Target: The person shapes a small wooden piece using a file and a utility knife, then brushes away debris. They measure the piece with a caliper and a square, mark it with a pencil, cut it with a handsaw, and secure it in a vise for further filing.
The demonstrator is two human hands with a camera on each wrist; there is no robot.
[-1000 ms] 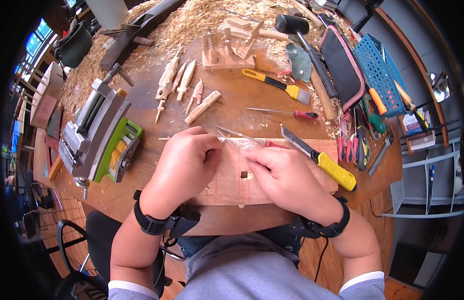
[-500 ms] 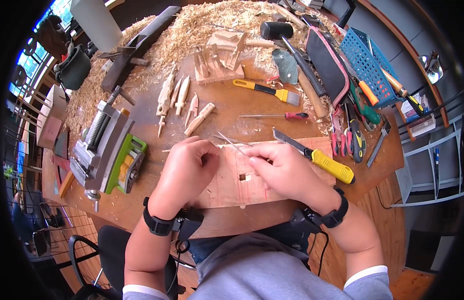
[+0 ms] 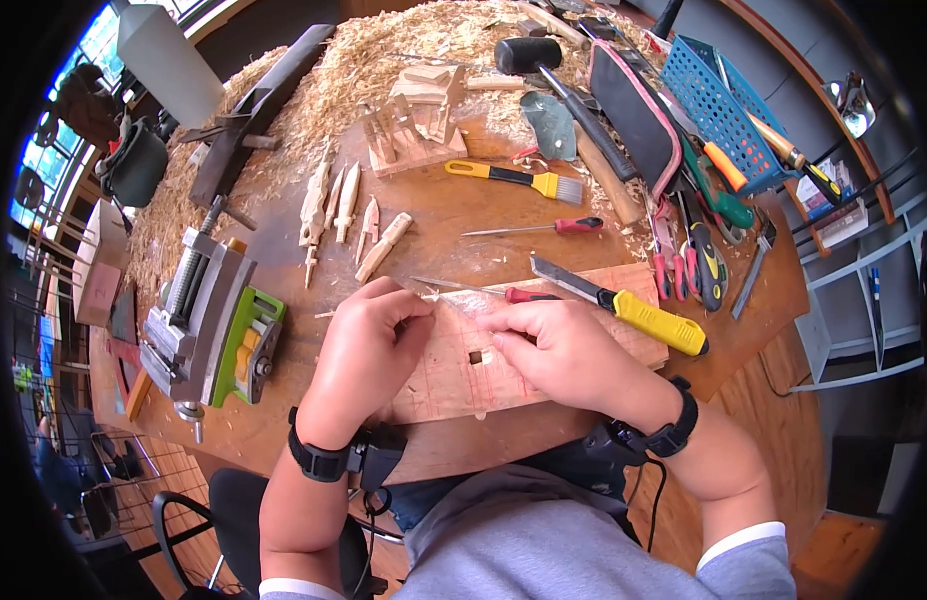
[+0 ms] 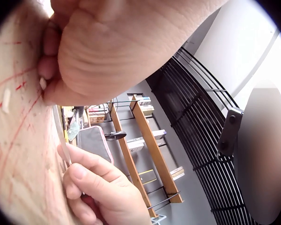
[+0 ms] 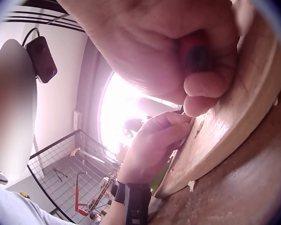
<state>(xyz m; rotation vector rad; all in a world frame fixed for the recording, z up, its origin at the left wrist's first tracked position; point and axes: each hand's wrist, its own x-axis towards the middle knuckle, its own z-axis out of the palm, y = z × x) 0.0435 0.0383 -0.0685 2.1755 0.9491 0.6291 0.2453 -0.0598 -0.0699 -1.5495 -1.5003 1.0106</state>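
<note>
My left hand (image 3: 368,345) rests over the left part of a flat wooden board (image 3: 443,385) marked with red lines and a small square hole. Its thumb and fingertips pinch a small pale bit of wood (image 4: 42,84). Facing it across a short gap, my right hand (image 3: 573,350) grips a slender file-like tool, whose thin shaft (image 4: 61,133) points toward the left fingertips. The tool's red handle (image 5: 189,47), dark at its end, lies in the right palm. Behind that hand, another red-handled tool (image 3: 528,295) lies on the board.
A yellow utility knife (image 3: 658,320) lies across the board's right side. Beyond are a red-handled thin tool (image 3: 578,226), a brush (image 3: 558,187) and carved wood pieces (image 3: 383,248). A vise (image 3: 208,320) stands left, a blue basket (image 3: 723,115) far right, wood shavings (image 3: 413,40) behind.
The head view has shifted a little, sliding the bench items left. The held tool's shaft, plainly raised between the hands half a second ago, now shows only faintly. The red handle behind is visible again.
</note>
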